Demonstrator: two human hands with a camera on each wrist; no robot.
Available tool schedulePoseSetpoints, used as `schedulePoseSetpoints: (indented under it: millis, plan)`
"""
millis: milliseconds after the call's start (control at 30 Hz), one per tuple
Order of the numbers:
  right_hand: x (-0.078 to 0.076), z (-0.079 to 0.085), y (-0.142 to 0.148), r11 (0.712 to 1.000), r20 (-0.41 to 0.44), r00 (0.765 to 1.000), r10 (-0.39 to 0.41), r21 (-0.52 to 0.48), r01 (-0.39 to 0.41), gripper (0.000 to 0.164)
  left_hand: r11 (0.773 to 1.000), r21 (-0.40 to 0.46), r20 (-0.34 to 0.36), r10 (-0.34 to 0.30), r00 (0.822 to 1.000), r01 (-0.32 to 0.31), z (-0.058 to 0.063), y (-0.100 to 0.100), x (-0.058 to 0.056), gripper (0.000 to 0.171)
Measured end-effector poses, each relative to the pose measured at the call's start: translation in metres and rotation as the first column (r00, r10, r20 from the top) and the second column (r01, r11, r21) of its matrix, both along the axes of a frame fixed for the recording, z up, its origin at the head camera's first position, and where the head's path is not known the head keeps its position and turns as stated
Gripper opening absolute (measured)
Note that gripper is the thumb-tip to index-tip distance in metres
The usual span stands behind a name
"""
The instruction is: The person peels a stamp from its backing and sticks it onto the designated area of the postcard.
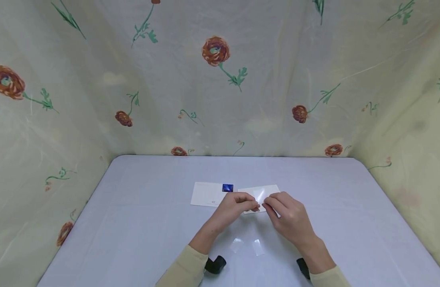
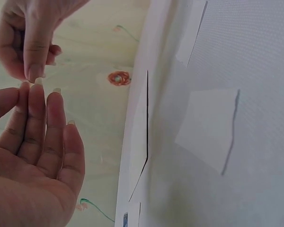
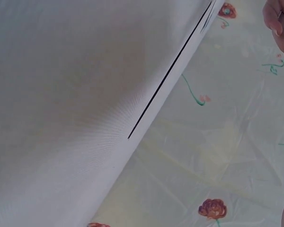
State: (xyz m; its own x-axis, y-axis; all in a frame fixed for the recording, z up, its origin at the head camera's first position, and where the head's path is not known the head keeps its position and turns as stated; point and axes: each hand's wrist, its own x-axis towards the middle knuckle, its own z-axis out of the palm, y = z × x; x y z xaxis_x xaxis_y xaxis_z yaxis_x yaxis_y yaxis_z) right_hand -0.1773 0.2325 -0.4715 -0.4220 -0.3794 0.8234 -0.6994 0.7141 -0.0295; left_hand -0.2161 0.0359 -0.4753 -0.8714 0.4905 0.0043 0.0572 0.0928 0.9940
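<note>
Over the front of a white card [image 1: 266, 190], my left hand [image 1: 235, 204] and right hand [image 1: 289, 215] meet nearly fingertip to fingertip. Each pinches with thumb and forefinger; I cannot tell what the tiny piece at their tips is. A bright shiny streak shows on the card just behind them. In the left wrist view the left hand [image 2: 42, 146] has its palm toward the camera, its other fingers loosely extended. Above it the right hand [image 2: 31, 42] points its thumb down to those fingertips. The right wrist view catches only part of the left hand [image 3: 281, 26] at its edge.
A second white card [image 1: 207, 194] with a dark blue picture [image 1: 227, 187] in its corner lies to the left, partly behind the left hand. Nearer me on the white table [image 1: 151, 223] lie two small translucent pieces [image 1: 236, 244]. A flowered curtain [image 1: 263, 99] surrounds the table.
</note>
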Motion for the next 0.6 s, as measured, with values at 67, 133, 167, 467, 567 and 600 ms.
schedulePoseSetpoints:
  millis: [67, 133, 167, 467, 567, 600]
  plan:
    - [0.0007, 0.0000, 0.0000, 1.000, -0.003, 1.000, 0.000, -0.003, 0.000, 0.040, 1.000, -0.001, 0.000, 0.000, 1.000, 0.000, -0.0003, 0.0003, 0.0002, 0.019]
    - [0.0012, 0.0001, 0.0002, 1.000, -0.001, 1.000, 0.002, -0.005, -0.002, 0.040, 1.000, -0.002, -0.002, -0.001, 1.000, 0.001, -0.0002, 0.0004, 0.0004, 0.019]
    - [0.0011, -0.0001, 0.0003, 1.000, -0.001, 1.000, 0.003, -0.006, -0.003, 0.040, 1.000, -0.005, -0.003, -0.002, 1.000, 0.002, -0.0001, 0.0005, 0.0005, 0.019]
    - [-0.0007, 0.0008, -0.0004, 0.999, -0.003, 1.000, 0.015, -0.030, -0.015, 0.039, 1.000, -0.007, -0.003, 0.004, 1.000, -0.004, 0.0007, 0.0012, 0.0001, 0.018]
    - [-0.0011, 0.0010, -0.0003, 0.999, -0.002, 1.000, 0.006, -0.033, -0.006, 0.039, 1.000, 0.000, -0.001, -0.004, 1.000, 0.004, 0.0010, 0.0008, 0.0004, 0.020]
    - [-0.0011, 0.0010, -0.0003, 0.999, 0.000, 1.000, 0.002, -0.035, -0.002, 0.039, 1.000, -0.001, -0.003, -0.007, 1.000, 0.007, 0.0008, 0.0006, 0.0005, 0.020]
